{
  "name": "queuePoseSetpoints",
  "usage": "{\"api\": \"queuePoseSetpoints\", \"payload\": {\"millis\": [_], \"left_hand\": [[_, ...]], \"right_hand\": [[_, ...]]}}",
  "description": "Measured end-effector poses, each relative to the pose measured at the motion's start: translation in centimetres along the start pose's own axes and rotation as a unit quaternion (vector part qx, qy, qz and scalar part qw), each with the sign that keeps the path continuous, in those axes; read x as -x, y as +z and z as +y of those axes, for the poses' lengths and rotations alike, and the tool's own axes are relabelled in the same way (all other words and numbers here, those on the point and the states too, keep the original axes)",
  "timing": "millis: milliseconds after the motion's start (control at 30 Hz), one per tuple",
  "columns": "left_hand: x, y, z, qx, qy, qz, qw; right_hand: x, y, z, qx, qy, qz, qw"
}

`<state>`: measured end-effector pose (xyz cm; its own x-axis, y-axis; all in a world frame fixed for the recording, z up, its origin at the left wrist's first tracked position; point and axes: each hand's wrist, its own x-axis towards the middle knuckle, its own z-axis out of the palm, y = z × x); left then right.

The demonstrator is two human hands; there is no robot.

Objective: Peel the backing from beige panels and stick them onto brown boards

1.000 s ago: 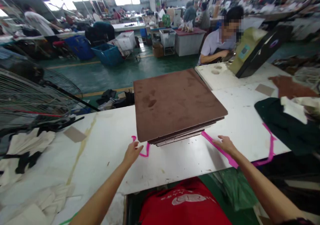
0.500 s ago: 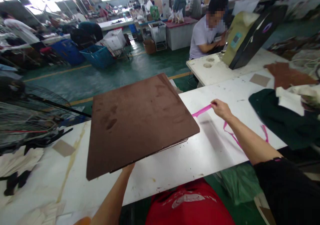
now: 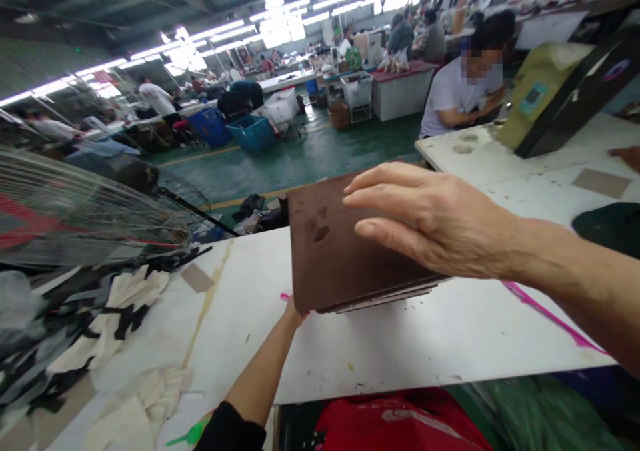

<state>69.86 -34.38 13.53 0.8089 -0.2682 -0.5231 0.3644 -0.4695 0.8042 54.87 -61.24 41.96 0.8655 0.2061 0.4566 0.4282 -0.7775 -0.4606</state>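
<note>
A stack of brown suede-like sheets (image 3: 340, 251) lies on the white table (image 3: 400, 344). My left hand (image 3: 293, 314) is at the stack's near left corner; its fingers are hidden under the edge. My right hand (image 3: 430, 217) hovers over the top of the stack, close to the camera, fingers stretched out flat and together, holding nothing. A pink tape strip (image 3: 545, 311) lies on the table to the right of the stack.
A wire fan guard (image 3: 90, 204) stands at the left. White and black fabric pieces (image 3: 115, 311) are piled at the table's left end. A dark green cloth (image 3: 610, 227) lies at the right. A seated person (image 3: 470, 84) works at a farther table beside a yellow-green machine (image 3: 540, 94).
The brown stack, lifted and tilted half a second ago, now lies flat on the table. My right hand left the pink tape and came over the stack's top.
</note>
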Motion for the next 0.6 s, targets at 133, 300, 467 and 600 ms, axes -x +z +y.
{"api": "queuePoseSetpoints", "payload": {"millis": [133, 300, 467, 600], "left_hand": [[-2.3, 0.0, -4.0, -0.014, -0.077, 0.015, 0.997], [-5.1, -0.5, -6.2, 0.016, -0.08, 0.004, 0.997], [-6.1, -2.0, -7.0, 0.026, -0.066, 0.001, 0.997], [-6.6, -3.0, -7.9, 0.026, -0.063, -0.006, 0.998]], "right_hand": [[-2.0, 5.2, -0.4, 0.104, -0.09, -0.077, 0.988], [-1.3, 6.8, 0.8, 0.243, -0.08, -0.139, 0.957], [-1.1, 6.4, 0.2, 0.278, -0.061, -0.148, 0.947], [-1.4, 6.6, 0.2, 0.278, -0.044, -0.154, 0.947]]}}
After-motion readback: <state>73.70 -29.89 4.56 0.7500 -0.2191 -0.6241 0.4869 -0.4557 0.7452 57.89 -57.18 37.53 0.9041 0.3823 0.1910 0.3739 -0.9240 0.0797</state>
